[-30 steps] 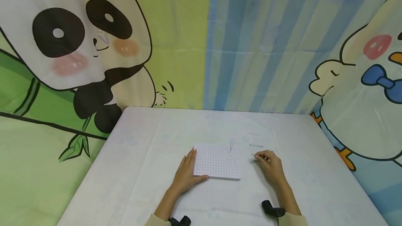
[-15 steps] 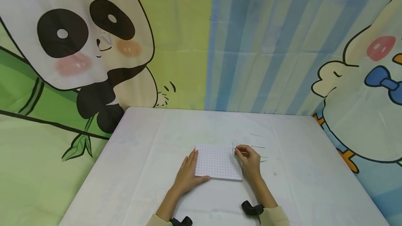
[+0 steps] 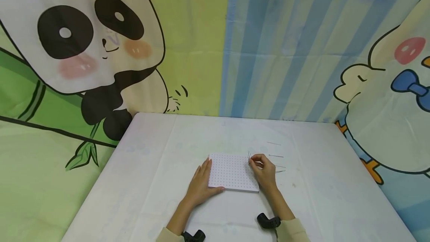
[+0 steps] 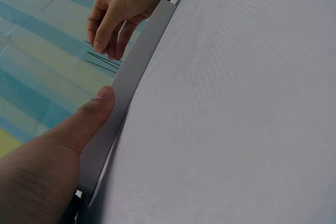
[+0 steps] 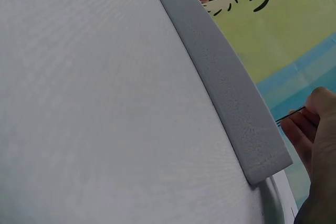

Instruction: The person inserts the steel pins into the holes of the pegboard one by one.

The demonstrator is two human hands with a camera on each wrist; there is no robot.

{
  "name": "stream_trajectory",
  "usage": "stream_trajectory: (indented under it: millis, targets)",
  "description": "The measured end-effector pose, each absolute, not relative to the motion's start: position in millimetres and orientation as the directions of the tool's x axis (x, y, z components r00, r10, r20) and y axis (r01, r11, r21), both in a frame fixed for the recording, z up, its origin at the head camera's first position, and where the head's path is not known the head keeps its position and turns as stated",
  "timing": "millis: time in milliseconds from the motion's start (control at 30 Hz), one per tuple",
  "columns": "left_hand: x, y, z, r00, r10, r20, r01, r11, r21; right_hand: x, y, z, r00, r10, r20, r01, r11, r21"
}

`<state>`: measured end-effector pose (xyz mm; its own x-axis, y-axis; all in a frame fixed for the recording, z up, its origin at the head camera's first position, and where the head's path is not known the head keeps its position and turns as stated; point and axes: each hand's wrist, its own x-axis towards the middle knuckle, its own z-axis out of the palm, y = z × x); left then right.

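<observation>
A white foam board [image 3: 231,174] with a grid of dots lies flat on the table. My left hand [image 3: 200,181] rests along its left side with fingers straight; the thumb presses its front edge, as the left wrist view also shows. My right hand [image 3: 265,173] is over the board's far right corner, pinching a thin dark needle [image 5: 292,114] between thumb and fingertips. Right beside those fingertips a few thin needles [image 3: 249,155] stand upright in the board. In the left wrist view these needles [image 4: 104,62] show past the board's thick edge.
Several loose needles [image 3: 276,156] lie on the white table [image 3: 161,182] to the right of the board, partly behind the right hand. A cartoon-printed curtain [image 3: 188,47] hangs behind the table. Black wrist cameras [image 3: 268,221] sit on both wrists.
My right hand has moved left from the loose needles on the table to the board's far right corner, bringing a needle. My left hand has stayed on the board.
</observation>
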<state>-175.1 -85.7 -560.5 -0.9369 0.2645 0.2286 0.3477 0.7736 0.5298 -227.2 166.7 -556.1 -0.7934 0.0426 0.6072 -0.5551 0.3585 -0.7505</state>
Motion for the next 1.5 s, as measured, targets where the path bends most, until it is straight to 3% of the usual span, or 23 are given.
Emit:
stream_trajectory:
  millis: [167,400,633,1067,1333,1500]
  targets:
    - [-174,-85,-561,-0.936,0.261,0.234,0.349,0.769,0.535,-227,168,-561,-0.780,-0.006,0.626,-0.579,0.388,-0.717]
    - [-174,-86,-562,-0.930,0.271,0.248,0.364,0.762,0.536,-226,170,-560,-0.755,-0.047,0.654,-0.564,0.554,-0.612]
    - [-176,-88,-561,-0.924,0.271,0.269,0.378,0.753,0.539,-229,169,-560,-0.752,-0.058,0.657,-0.568,0.561,-0.602]
    - [-175,-86,-564,-0.924,0.272,0.268,0.378,0.750,0.543,-223,190,-552,-0.799,-0.017,0.601,-0.525,0.507,-0.683]
    - [-175,-85,-565,-0.926,0.267,0.266,0.373,0.757,0.537,-220,241,-551,-0.884,-0.032,0.466,-0.396,0.581,-0.712]
    - [-175,-87,-563,-0.926,0.266,0.269,0.373,0.760,0.533,-216,266,-556,-0.900,-0.057,0.432,-0.364,0.644,-0.673]
